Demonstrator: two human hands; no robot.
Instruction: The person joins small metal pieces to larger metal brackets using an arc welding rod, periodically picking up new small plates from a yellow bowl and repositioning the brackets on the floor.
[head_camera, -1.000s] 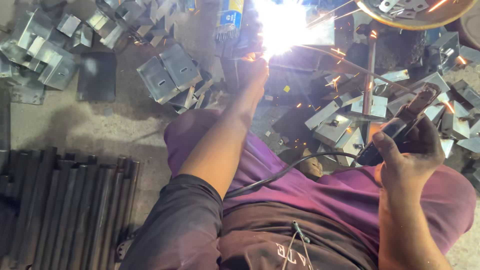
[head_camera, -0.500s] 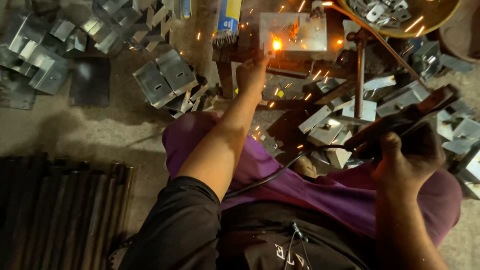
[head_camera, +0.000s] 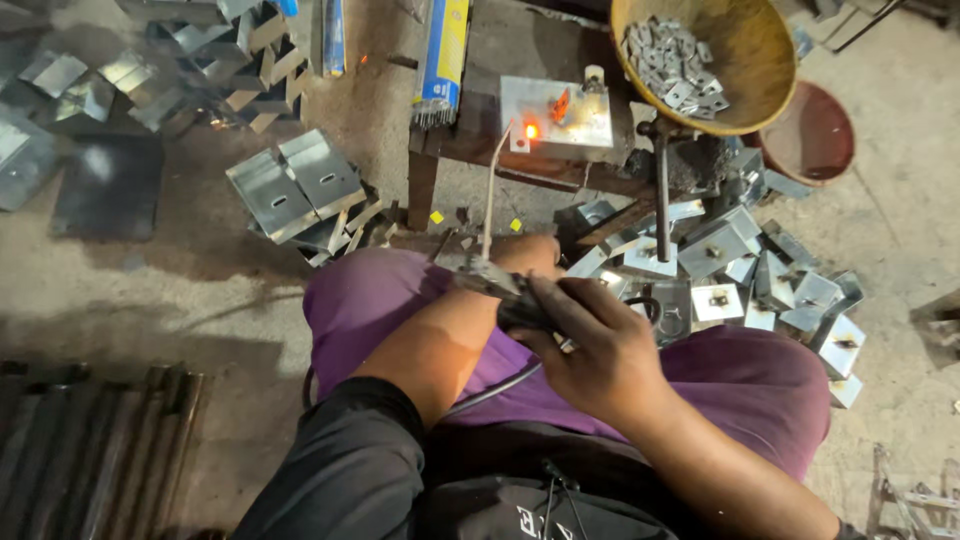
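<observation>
Gripping the electrode holder (head_camera: 520, 300) at centre frame — right hand (head_camera: 600, 350) fingers wrapped shut around it, rod (head_camera: 489, 195) running up toward the glowing plate (head_camera: 557, 118), upper centre; left hand (head_camera: 525, 255) beside, grip unclear.

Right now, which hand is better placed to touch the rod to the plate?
Right, probably. The right hand grips the holder, whose rod points at the plate; the left hand only sits by its base.
</observation>
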